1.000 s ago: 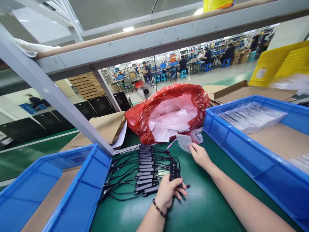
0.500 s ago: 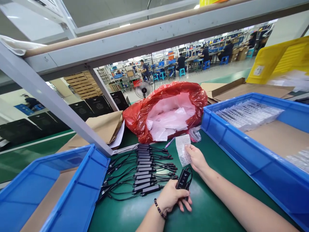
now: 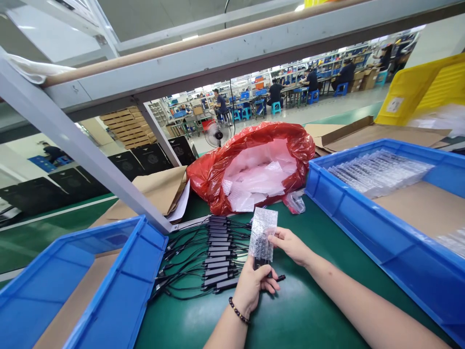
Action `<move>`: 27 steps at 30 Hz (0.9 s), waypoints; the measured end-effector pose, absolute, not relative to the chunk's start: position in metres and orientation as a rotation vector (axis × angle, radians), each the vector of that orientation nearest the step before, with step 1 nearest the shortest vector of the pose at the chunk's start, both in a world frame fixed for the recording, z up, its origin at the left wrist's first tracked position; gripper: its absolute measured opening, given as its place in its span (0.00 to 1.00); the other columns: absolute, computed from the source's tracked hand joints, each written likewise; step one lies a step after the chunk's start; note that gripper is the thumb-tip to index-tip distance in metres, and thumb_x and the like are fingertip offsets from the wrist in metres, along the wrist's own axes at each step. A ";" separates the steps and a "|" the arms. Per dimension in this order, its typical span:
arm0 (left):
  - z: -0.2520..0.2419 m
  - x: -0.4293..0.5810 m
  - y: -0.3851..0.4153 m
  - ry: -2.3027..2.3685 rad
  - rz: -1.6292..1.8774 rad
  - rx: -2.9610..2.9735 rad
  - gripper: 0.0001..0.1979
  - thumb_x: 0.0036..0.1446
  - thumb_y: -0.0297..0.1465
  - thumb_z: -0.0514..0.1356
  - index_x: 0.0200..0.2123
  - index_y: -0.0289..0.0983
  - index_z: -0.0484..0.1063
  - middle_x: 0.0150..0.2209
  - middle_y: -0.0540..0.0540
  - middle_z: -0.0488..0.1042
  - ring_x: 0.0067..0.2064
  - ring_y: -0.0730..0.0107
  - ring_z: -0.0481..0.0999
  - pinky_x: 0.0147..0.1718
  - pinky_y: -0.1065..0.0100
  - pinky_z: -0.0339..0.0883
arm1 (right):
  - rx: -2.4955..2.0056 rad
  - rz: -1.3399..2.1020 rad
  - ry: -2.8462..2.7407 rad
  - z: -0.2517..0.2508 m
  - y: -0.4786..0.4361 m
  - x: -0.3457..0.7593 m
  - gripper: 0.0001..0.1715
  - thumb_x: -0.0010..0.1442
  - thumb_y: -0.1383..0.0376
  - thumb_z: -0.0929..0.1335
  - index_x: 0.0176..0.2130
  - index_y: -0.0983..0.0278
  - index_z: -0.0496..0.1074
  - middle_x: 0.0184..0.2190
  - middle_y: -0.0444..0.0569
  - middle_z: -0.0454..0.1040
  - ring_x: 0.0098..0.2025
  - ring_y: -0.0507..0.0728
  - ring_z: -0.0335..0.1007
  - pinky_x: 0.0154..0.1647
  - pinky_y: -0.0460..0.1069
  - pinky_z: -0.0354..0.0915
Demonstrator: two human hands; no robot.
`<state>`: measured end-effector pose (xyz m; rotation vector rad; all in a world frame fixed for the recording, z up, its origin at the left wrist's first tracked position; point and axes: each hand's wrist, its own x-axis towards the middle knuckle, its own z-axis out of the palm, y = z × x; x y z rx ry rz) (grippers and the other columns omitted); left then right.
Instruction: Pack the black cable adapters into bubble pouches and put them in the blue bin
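My left hand [image 3: 255,281] is closed around a small black controller with a cable [image 3: 260,263], its lower end showing above my thumb and a plug poking out at the right. A clear bubble-wrap bag [image 3: 263,228] covers the controller's upper part. With thumb and fingers, my right hand [image 3: 288,244] pinches the bag's right edge. Left of my hands, several more black controllers [image 3: 219,252] lie in a column on the green table, cables spread to both sides. Behind them, a red plastic bag [image 3: 207,182] gapes, full of bubble-wrap bags [image 3: 261,182].
At the right stands a blue bin [image 3: 348,220] holding rows of wrapped pieces [image 3: 381,172]. Another blue bin [image 3: 105,291], lined with cardboard, is at the left. A slanted metal post [image 3: 83,140] rises beside it. Cardboard [image 3: 156,194] and a yellow crate [image 3: 410,97] lie farther back.
My right hand has moved left with the bubble-wrap bag, which now sits over the controller's upper part. My left hand has shifted slightly left, the controller more upright.
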<state>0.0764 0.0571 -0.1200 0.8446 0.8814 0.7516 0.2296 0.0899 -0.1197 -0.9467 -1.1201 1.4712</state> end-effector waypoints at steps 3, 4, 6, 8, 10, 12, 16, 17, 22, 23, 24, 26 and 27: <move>-0.117 0.074 0.058 0.882 0.819 0.852 0.22 0.44 0.34 0.62 0.41 0.34 0.58 0.21 0.50 0.72 0.18 0.73 0.72 0.15 0.77 0.61 | -0.979 1.451 -1.386 -0.119 0.088 0.233 0.17 0.50 0.55 0.68 0.32 0.67 0.70 0.26 0.45 0.71 0.27 0.50 0.65 0.28 0.45 0.60; -0.117 0.073 0.059 0.886 0.845 0.852 0.21 0.44 0.34 0.62 0.40 0.34 0.59 0.21 0.49 0.72 0.18 0.73 0.72 0.15 0.77 0.61 | -0.997 1.429 -1.489 -0.119 0.087 0.234 0.16 0.52 0.55 0.67 0.28 0.68 0.70 0.24 0.44 0.70 0.26 0.50 0.63 0.27 0.44 0.59; -0.118 0.072 0.060 0.890 0.878 0.851 0.18 0.44 0.34 0.62 0.37 0.33 0.61 0.21 0.49 0.72 0.18 0.73 0.72 0.15 0.77 0.60 | -1.027 1.367 -1.646 -0.120 0.086 0.234 0.17 0.54 0.57 0.65 0.23 0.68 0.67 0.20 0.42 0.66 0.23 0.49 0.60 0.26 0.44 0.58; -0.119 0.072 0.061 0.886 0.890 0.842 0.17 0.43 0.34 0.63 0.35 0.32 0.62 0.21 0.48 0.72 0.18 0.73 0.72 0.15 0.77 0.60 | -1.028 1.317 -1.722 -0.121 0.084 0.233 0.17 0.56 0.59 0.63 0.23 0.67 0.67 0.19 0.41 0.65 0.23 0.49 0.59 0.25 0.44 0.58; -0.119 0.072 0.062 0.877 0.904 0.826 0.16 0.43 0.34 0.63 0.33 0.32 0.63 0.21 0.48 0.72 0.18 0.72 0.72 0.15 0.76 0.60 | -1.043 1.265 -1.742 -0.120 0.081 0.229 0.16 0.58 0.60 0.61 0.24 0.67 0.66 0.20 0.42 0.65 0.24 0.49 0.60 0.26 0.44 0.59; -0.118 0.072 0.063 0.877 0.931 0.806 0.16 0.42 0.34 0.63 0.33 0.32 0.64 0.21 0.48 0.72 0.19 0.72 0.72 0.15 0.76 0.61 | -1.102 1.144 -1.701 -0.120 0.077 0.223 0.13 0.58 0.60 0.60 0.30 0.66 0.66 0.23 0.43 0.67 0.25 0.51 0.62 0.28 0.45 0.61; -0.118 0.076 0.060 0.843 1.039 0.702 0.17 0.42 0.34 0.64 0.35 0.33 0.66 0.20 0.50 0.71 0.20 0.73 0.70 0.18 0.74 0.62 | -1.089 0.755 -1.795 -0.125 0.064 0.206 0.35 0.49 0.60 0.68 0.53 0.65 0.55 0.43 0.53 0.67 0.42 0.58 0.65 0.42 0.52 0.64; -0.119 0.077 0.059 0.827 1.057 0.659 0.17 0.42 0.34 0.65 0.35 0.33 0.66 0.21 0.50 0.71 0.20 0.74 0.70 0.19 0.74 0.62 | -1.046 0.666 -1.872 -0.127 0.061 0.202 0.40 0.47 0.61 0.69 0.56 0.65 0.52 0.46 0.55 0.66 0.45 0.59 0.64 0.45 0.54 0.63; -0.118 0.072 0.061 0.668 1.045 0.598 0.20 0.42 0.37 0.66 0.38 0.35 0.69 0.36 0.44 0.74 0.37 0.67 0.73 0.37 0.68 0.66 | -0.969 0.367 -1.979 -0.131 0.058 0.201 0.26 0.53 0.69 0.62 0.53 0.63 0.58 0.41 0.55 0.68 0.44 0.60 0.65 0.44 0.56 0.64; -0.116 0.068 0.065 0.647 1.059 0.603 0.21 0.42 0.38 0.65 0.40 0.36 0.68 0.39 0.44 0.74 0.40 0.66 0.73 0.40 0.67 0.65 | -0.962 0.367 -1.989 -0.129 0.059 0.203 0.26 0.53 0.69 0.62 0.53 0.63 0.58 0.41 0.55 0.68 0.44 0.60 0.65 0.45 0.56 0.64; -0.114 0.064 0.069 0.640 1.091 0.598 0.21 0.44 0.39 0.64 0.41 0.36 0.68 0.40 0.44 0.74 0.41 0.66 0.73 0.41 0.67 0.65 | -0.948 0.394 -2.010 -0.127 0.060 0.205 0.27 0.54 0.69 0.62 0.54 0.63 0.57 0.43 0.55 0.68 0.45 0.59 0.65 0.45 0.55 0.64; -0.110 0.055 0.078 0.644 1.165 0.554 0.19 0.46 0.39 0.63 0.40 0.36 0.69 0.39 0.44 0.74 0.40 0.66 0.73 0.42 0.65 0.65 | -0.915 0.512 -2.064 -0.124 0.060 0.208 0.29 0.55 0.69 0.61 0.57 0.63 0.54 0.46 0.55 0.67 0.47 0.59 0.64 0.47 0.54 0.63; -0.108 0.052 0.081 0.644 1.191 0.521 0.17 0.47 0.37 0.63 0.39 0.35 0.69 0.37 0.44 0.75 0.39 0.66 0.73 0.43 0.65 0.65 | -0.897 0.596 -2.077 -0.123 0.060 0.209 0.30 0.56 0.69 0.61 0.58 0.63 0.53 0.48 0.55 0.66 0.48 0.58 0.64 0.48 0.54 0.62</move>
